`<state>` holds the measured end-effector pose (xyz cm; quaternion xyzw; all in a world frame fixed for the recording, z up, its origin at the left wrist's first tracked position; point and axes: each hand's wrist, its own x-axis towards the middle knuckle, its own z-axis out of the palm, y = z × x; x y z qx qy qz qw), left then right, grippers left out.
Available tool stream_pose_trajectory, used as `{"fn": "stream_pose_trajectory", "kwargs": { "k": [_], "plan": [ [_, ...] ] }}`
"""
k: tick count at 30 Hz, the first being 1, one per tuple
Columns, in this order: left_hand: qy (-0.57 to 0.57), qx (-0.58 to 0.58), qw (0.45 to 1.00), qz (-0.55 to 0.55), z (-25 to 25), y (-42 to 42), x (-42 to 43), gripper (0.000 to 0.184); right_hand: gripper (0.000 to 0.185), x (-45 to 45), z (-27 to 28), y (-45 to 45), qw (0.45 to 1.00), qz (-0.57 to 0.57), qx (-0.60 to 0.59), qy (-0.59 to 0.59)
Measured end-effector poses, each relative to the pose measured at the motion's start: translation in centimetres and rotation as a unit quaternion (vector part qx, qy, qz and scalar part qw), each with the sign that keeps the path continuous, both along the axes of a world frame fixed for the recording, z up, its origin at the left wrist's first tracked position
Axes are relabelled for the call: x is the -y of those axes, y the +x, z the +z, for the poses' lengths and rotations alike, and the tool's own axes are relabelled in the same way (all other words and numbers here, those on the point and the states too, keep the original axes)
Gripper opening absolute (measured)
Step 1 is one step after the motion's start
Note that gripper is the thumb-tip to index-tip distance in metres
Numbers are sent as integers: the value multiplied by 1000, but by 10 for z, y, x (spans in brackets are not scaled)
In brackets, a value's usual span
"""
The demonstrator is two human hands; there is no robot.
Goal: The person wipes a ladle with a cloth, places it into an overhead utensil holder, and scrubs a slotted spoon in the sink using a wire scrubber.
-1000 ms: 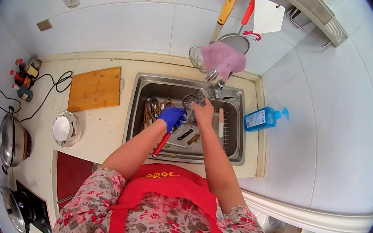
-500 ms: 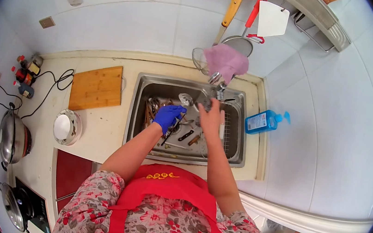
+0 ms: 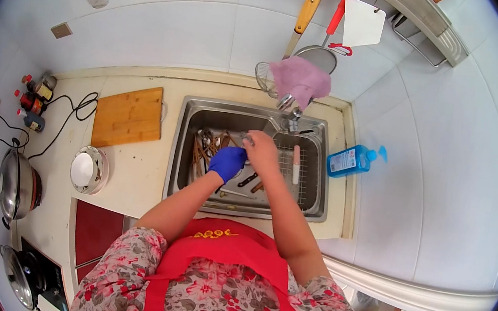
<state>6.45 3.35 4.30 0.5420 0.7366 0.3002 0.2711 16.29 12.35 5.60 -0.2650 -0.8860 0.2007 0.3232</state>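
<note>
Over the middle of the sink (image 3: 179,147), my left hand (image 3: 227,162), in a blue glove, is closed round a slotted spoon. The spoon's head is now covered by my right hand. My bare right hand (image 3: 262,151) is curled against the left, at the spoon's head. A greyish bit shows at its fingertips, but I cannot make out what it is. Below the hands, a black-handled utensil (image 3: 248,179) lies on the sink floor. Chopsticks and spoons (image 3: 205,144) are heaped on the sink's left side.
A wire rack (image 3: 302,190) sits in the sink's right side, with a pink-and-white handled tool (image 3: 296,164) on it. The faucet (image 3: 292,121), draped with a pink cloth (image 3: 300,80), stands behind. Blue soap bottle (image 3: 348,161) at right; cutting board (image 3: 128,117) and stacked bowls (image 3: 87,170) at left.
My right hand has moved left and down from below the faucet to meet my gloved left hand. The spoon's head, visible before, is now hidden. The left hand has shifted slightly right.
</note>
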Motion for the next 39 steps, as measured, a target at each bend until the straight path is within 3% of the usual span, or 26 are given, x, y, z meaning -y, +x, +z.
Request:
{"fn": "stream_pose_trajectory", "kwargs": {
  "k": [1, 2, 3, 4, 5, 6, 7, 8, 10, 11, 13, 14, 16, 17, 19, 26, 28, 34, 35, 37, 39],
  "plan": [
    [-16, 81, 996, 19, 4, 2, 2, 22, 38, -10, 13, 1, 979, -57, 51, -186],
    [-20, 81, 996, 16, -1, 3, 4, 22, 40, -19, 19, 6, 917, -114, 100, -368],
    [3, 76, 997, 31, -5, 3, 4, 22, 51, -32, 1, 13, 913, -124, 26, -389],
    [29, 71, 996, 45, -6, 2, 2, 22, 51, -32, 7, 16, 912, -126, 26, -389],
    [30, 71, 996, 45, 1, 3, 0, 22, 56, -30, 19, 19, 866, -155, -9, -475],
    [33, 196, 980, 23, 7, 3, 1, 21, 62, -29, 26, 21, 810, -181, -42, -556],
    [35, 318, 947, 3, 12, 4, 2, 21, 68, -34, 22, 25, 793, -153, -71, -585],
    [35, 319, 947, 5, 14, 2, 4, 21, 68, -39, 16, 27, 793, -152, -68, -586],
    [-64, 469, 881, -14, 16, -5, 7, 20, 61, -46, 8, 29, 756, -143, -146, -622],
    [-64, 468, 881, -14, 17, -9, 10, 20, 61, -49, 5, 31, 756, -143, -147, -622],
    [-101, 474, 875, -25, 20, -16, 16, 19, 50, -52, -2, 34, 684, -83, -265, -675],
    [-102, 473, 875, -25, 22, -15, 18, 19, 50, -51, -5, 36, 683, -84, -265, -675],
    [-41, 416, 908, 7, 28, -14, 24, 20, 38, -44, -11, 39, 897, -166, -138, -386],
    [-41, 417, 908, 11, 33, -14, 26, 20, 38, -32, -2, 40, 897, -163, -135, -388],
    [-31, 431, 900, 51, 44, -10, 29, 20, 34, 4, 39, 40, 972, -170, -101, -126],
    [-17, 451, 891, 53, 58, 3, 28, 21, 31, 34, 70, 32, 986, -142, -58, 72],
    [51, 329, 941, 60, 54, 10, 24, 22, 31, 41, 73, 29, 986, -139, -48, 79],
    [114, 178, 977, 20, 60, 10, 26, 14, 31, 53, 74, 26, 989, -117, -57, 71],
    [114, 177, 977, 18, 62, 12, 28, 14, 30, 46, 80, 28, 985, -143, -66, 77],
    [87, 385, 917, 59, 64, 18, 29, 15, 27, 44, 85, 27, 980, -157, -75, 96],
    [118, 362, 923, 52, 65, 13, 28, 15, 26, 57, 88, 24, 985, -138, -60, 89]
  ]
}}
